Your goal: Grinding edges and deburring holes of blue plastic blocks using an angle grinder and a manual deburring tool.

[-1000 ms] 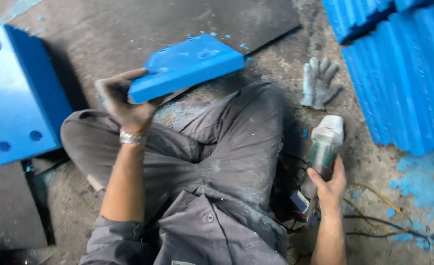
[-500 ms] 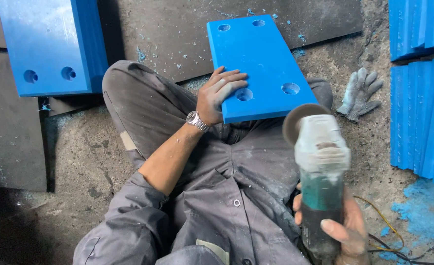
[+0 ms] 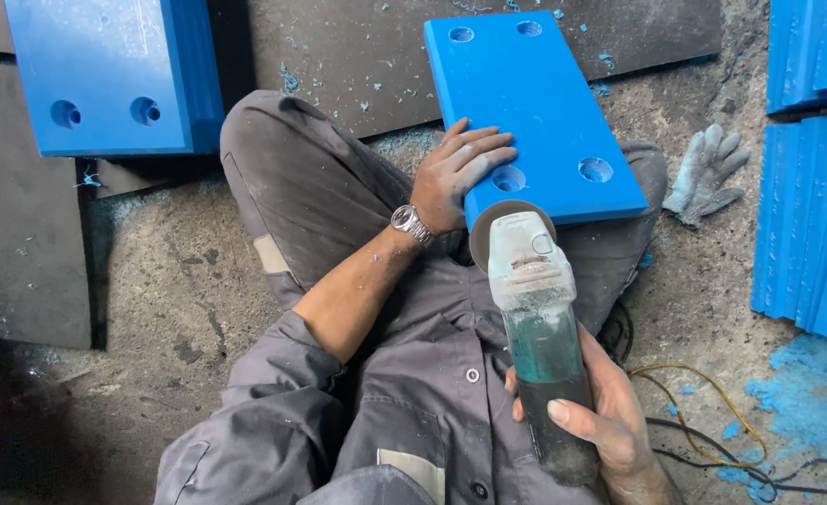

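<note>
Smooth blue plastic slab [image 3: 535,112], rectangular with round holes, resting across grey-trousered knees; left hand [image 3: 458,173] flat on its near edge, fingers spread, pressing not clasping. Dusty grinder [image 3: 537,318], disc at slab's near edge, wrapped tight in right hand [image 3: 601,421]. Limp grey glove [image 3: 705,173] on gritty floor beside

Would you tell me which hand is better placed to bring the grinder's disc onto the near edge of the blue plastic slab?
Right hand: it holds the angle grinder, disc by that edge.
</note>
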